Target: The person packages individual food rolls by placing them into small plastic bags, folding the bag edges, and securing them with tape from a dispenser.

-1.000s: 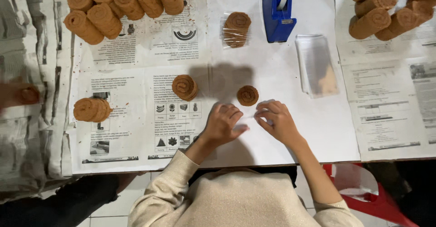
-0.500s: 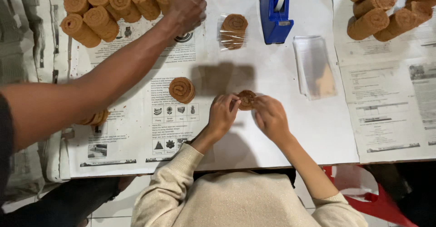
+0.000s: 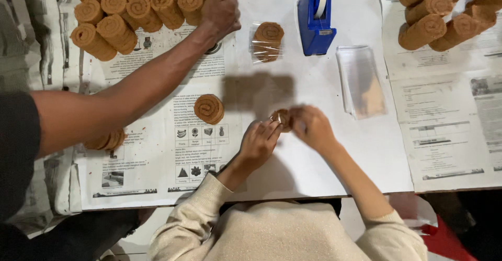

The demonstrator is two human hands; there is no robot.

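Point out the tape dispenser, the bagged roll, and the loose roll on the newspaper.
Blue tape dispenser (image 3: 314,23), head view, on its blue body.
Bagged roll (image 3: 267,40), head view, on its spiral top.
Loose roll (image 3: 208,108), head view, on its spiral centre.

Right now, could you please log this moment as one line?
left hand: holds brown roll | right hand: same roll | co-worker's hand: at roll pile
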